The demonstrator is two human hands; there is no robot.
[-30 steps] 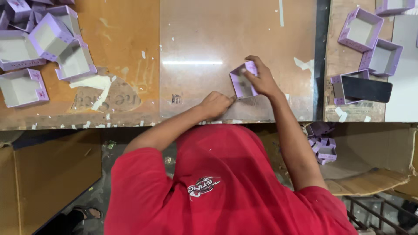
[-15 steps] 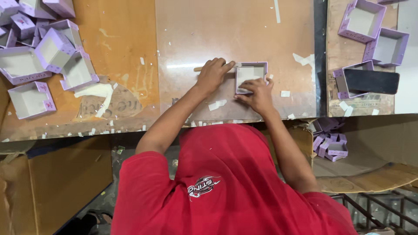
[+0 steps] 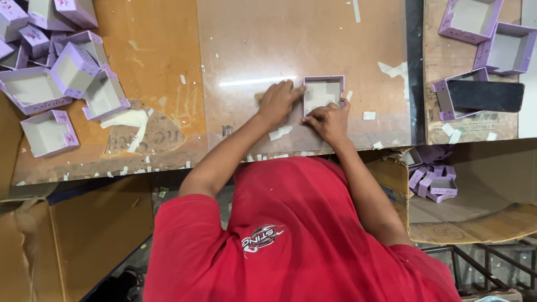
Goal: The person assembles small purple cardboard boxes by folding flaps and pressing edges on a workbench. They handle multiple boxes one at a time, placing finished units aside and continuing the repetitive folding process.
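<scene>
Far left of the open box, a heap of purple-edged trays (image 3: 61, 78) sat jumbled on the orange board (image 3: 156, 50). Closer in, the left hand (image 3: 278, 102) lay flat, fingers stretched together, tips touching the box's left wall. The small square box (image 3: 323, 92), purple rim and white inside, rested open side up on the glossy brown worktop (image 3: 291, 39). Just below it, the right hand (image 3: 330, 120) had its fingers curled, pinching the lower edge. White paper scraps (image 3: 369, 116) lay beside. Further right, more purple trays (image 3: 486, 39) and a flat black slab (image 3: 484, 95) sat on cardboard. Below those, a carton held small purple pieces (image 3: 433, 179).
</scene>
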